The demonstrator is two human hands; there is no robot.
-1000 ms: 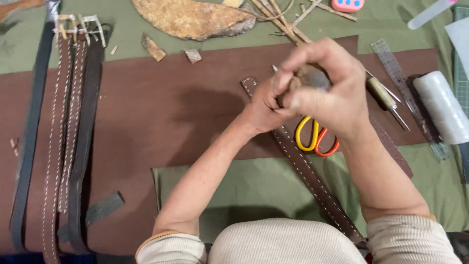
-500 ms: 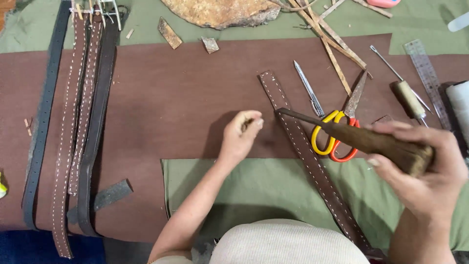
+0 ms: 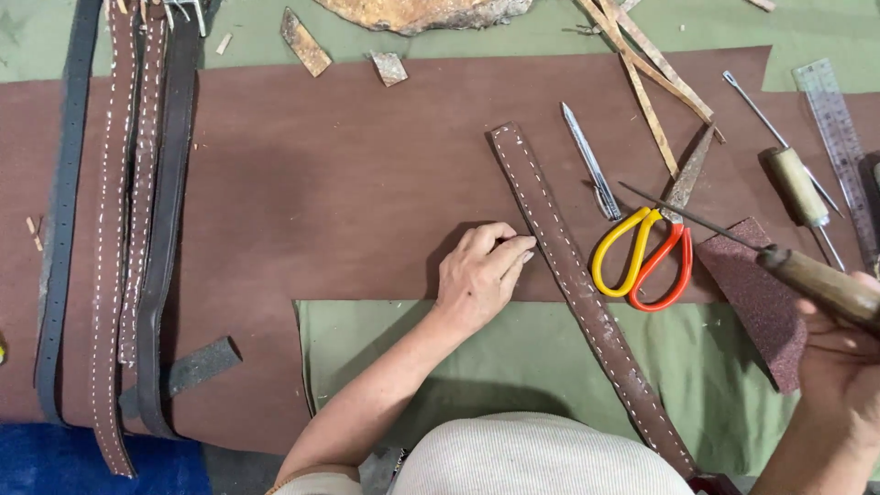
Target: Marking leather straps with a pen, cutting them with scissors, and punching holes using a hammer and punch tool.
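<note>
Head view of a leather bench. The left hand lay palm down on the brown leather sheet, its fingers loosely curled and closed on nothing; the fingertips touched the left edge of the stitched brown strap. The forearm ran down and to the left toward the body, wrist straight. The right hand, at the right edge of the frame and partly cut off, was wrapped tightly around the wooden handle of an awl; the thin metal shaft pointed up and to the left, its tip over the blades of the scissors. The hand was raised clear of the surface.

The strap lay diagonally from the upper middle of the sheet down to the lower right, crossing onto the green mat. The yellow- and red-handled scissors lay just right of it, a slim metal tool above them. A dark red abrasive piece lay beneath the awl. A second wooden-handled awl and a clear ruler lay at the upper right. Several finished stitched belts lay side by side along the left.
</note>
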